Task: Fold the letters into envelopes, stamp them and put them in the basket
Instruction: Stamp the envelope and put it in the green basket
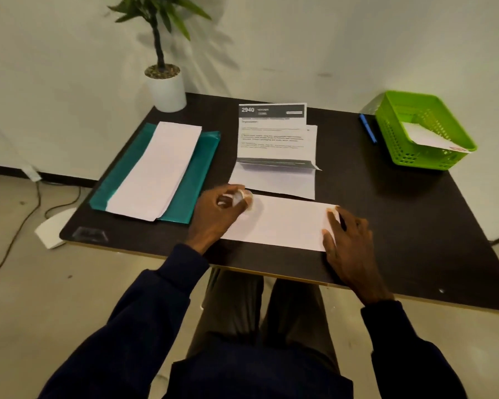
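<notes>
A white envelope (283,223) lies flat near the table's front edge. My left hand (218,210) is curled at its left end, fingers closed on a small whitish object that is too blurred to identify. My right hand (347,240) presses flat on the envelope's right end. Behind it lie printed letters (274,139), the top one partly folded at its lower edge. A stack of white envelopes (156,171) rests on a teal folder (196,180) at the left. A green basket (424,131) at the far right holds one envelope (432,138).
A blue pen (368,128) lies left of the basket. A potted plant (164,82) stands at the table's back left corner. The dark table (415,226) has bare surface on its right side. Cables run on the floor at the left.
</notes>
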